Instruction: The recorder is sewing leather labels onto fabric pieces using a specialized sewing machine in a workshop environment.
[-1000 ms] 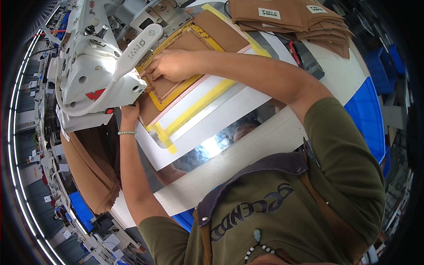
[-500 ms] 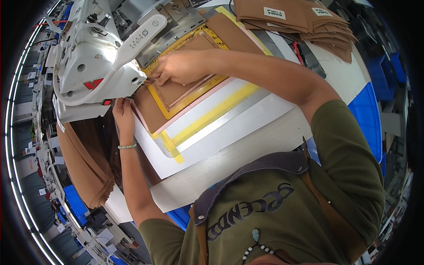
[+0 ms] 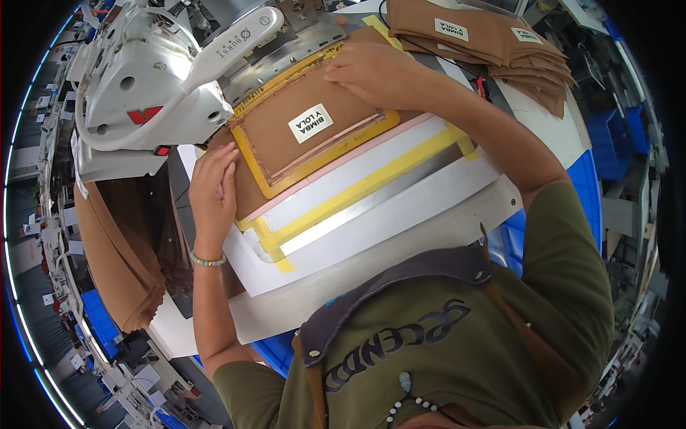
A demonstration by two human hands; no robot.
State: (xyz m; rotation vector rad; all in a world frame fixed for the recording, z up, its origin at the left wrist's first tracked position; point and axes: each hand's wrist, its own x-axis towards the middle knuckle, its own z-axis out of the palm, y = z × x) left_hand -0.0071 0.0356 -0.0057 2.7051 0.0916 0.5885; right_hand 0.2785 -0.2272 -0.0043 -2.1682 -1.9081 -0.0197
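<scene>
A brown panel [image 3: 286, 100] with a white label [image 3: 311, 124] lies inside a yellow frame [image 3: 330, 159] on the worktable. My right hand [image 3: 375, 71] rests over the panel's upper right part, fingers bent and their tips on or just above it; the thumb is hidden. My left hand [image 3: 216, 186] lies open at the left edge of a larger brown sheet [image 3: 248, 196] that shows around the frame. Its fingers stretch toward the white sewing machine head [image 3: 132, 100]. A metal clamp plate [image 3: 289, 68] runs along the frame's far side.
Labelled brown pieces [image 3: 471, 36] are stacked at the far right. More brown pieces [image 3: 118, 257] hang over the left edge. Yellow tape [image 3: 357, 193] crosses the white sheet before the frame. A blue bin [image 3: 584, 189] stands at right.
My right hand has moved from the frame's left side to its upper right, and the white label now shows. My left hand has risen from beside the machine onto the sheet's edge.
</scene>
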